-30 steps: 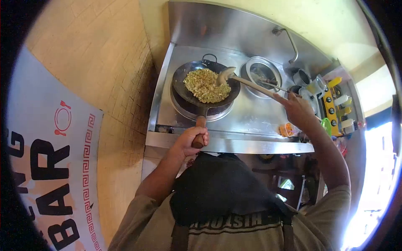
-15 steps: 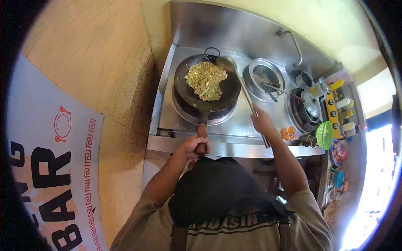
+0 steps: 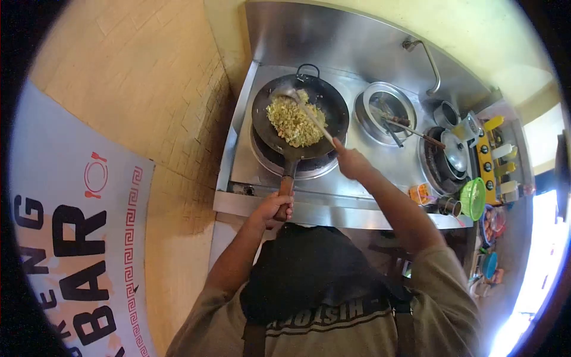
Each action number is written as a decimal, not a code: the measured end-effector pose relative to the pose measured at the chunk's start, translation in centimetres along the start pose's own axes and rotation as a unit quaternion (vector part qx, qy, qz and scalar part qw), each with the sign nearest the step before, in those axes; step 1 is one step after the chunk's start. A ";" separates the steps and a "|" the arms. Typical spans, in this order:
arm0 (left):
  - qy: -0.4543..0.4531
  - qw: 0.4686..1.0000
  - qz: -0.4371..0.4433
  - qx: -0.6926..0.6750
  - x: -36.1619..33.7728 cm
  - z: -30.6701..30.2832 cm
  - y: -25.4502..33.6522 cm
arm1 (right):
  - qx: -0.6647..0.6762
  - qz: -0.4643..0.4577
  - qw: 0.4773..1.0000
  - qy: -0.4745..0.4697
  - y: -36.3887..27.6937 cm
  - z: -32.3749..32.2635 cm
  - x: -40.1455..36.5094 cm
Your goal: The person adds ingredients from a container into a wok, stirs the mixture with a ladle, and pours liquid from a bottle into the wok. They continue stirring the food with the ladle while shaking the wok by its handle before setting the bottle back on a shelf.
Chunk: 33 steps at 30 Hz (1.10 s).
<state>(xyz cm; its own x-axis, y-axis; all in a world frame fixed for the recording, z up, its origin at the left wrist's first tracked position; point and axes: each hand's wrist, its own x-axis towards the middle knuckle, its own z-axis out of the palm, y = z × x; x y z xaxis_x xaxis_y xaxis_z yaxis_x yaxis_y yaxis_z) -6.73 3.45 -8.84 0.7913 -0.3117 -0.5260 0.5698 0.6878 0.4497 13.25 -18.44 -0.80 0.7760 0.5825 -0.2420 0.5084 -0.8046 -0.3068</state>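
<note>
Steel desk [image 3: 333, 213], cooker top. Counts: one wok, one ladle, one heap of rice, two hands.

The black wok [image 3: 336, 110] sits on the left burner ring. It holds yellow-green fried rice [image 3: 285, 125], loose and crumbly, piled left of centre. Bare dark metal shows on the wok's right side.

Left hand [image 3: 275, 207] is at the desk's near edge, fingers wrapped tight round the wooden wok handle [image 3: 287, 185]. Right hand [image 3: 351, 162] is just by the wok's near-right rim, fingers closed round the ladle [image 3: 309, 116] shaft. The ladle's bowl lies on the far-left part of the rice.

Right of the wok is one round steel basin [image 3: 364, 110] with long-handled tools in it, count unclear. One bent tap [image 3: 429, 59] is on the back wall. One green colander [image 3: 473, 199] is at the desk's right end. One white banner [image 3: 77, 238] with black letters is on the left.
</note>
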 end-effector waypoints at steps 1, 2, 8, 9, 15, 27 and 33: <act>0.003 1.000 0.000 -0.002 0.1 0.0 0.2 | -0.082 -0.026 0.996 -0.020 -0.2 -1.0 -2.1; 0.005 1.000 -0.002 -0.008 0.0 -0.1 0.2 | -0.163 -0.051 0.984 -0.044 -0.1 -2.2 -3.9; -0.028 0.999 -0.001 -0.038 0.0 -0.4 -0.5 | -0.256 0.023 0.966 -0.024 2.1 -3.8 -4.3; -0.028 0.999 0.006 -0.038 0.0 -0.1 -0.3 | -0.188 0.016 0.982 0.010 2.9 -0.9 -2.0; 0.022 1.000 -0.011 0.014 -0.3 -0.4 1.3 | -0.217 0.041 0.971 -0.092 -7.5 -1.5 -10.3; -0.058 0.998 -0.015 -0.033 -2.4 3.8 1.2 | -0.373 0.085 0.923 -0.038 -8.0 -15.1 -16.5; -0.056 0.997 0.008 -0.047 -1.0 2.1 0.3 | -0.143 0.035 0.987 0.062 -0.2 -4.6 -10.4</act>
<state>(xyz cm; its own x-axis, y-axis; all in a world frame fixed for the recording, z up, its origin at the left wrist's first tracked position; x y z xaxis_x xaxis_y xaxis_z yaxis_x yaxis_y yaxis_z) -6.93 2.63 -6.68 0.8224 -0.3682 -0.4337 0.5386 0.7495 0.3848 6.79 -24.93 6.02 0.8435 0.5201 -0.1342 0.5228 -0.8523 -0.0174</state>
